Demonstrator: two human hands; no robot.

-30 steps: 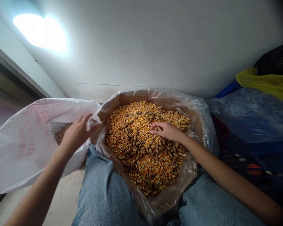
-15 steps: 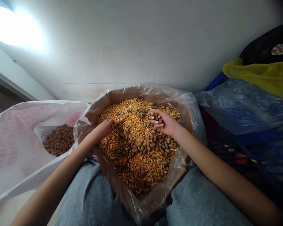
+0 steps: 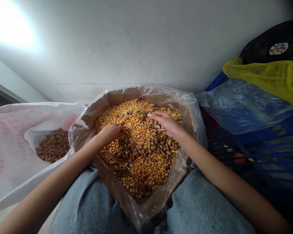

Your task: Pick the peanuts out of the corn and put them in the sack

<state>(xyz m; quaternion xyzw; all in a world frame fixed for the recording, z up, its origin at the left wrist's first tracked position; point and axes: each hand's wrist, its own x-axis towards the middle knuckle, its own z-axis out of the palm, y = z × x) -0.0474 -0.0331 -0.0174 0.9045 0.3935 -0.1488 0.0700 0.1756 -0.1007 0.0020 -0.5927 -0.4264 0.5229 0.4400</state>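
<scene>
Yellow corn kernels [image 3: 146, 170] fill a cardboard box [image 3: 104, 174] lined with a clear plastic bag [image 3: 194, 107]. Peanuts in their shells [image 3: 164, 148] lie scattered on the corn, thickest across the middle and right. My left hand [image 3: 110, 133] is low over the left part of the heap, back up, its fingers stretched toward peanuts; the fingertips are partly hidden. At the right side, my right hand [image 3: 168, 124] hovers over the heap with its fingers apart and peanuts just below them.
On the left lies a white bag with pink print [image 3: 7, 146], its opening showing brown almond-like nuts [image 3: 55, 146]. A blue crate [image 3: 275, 152] stands on the right, with a plastic bag [image 3: 244, 104], yellow mesh [image 3: 271, 76] and a black fan [image 3: 261, 40]. Behind is a wall [image 3: 136, 48].
My left hand has moved right across the heap and its fingers have reached out. My right fingers have spread, and the peanuts they cradled are no longer in them. The view has shifted slightly.
</scene>
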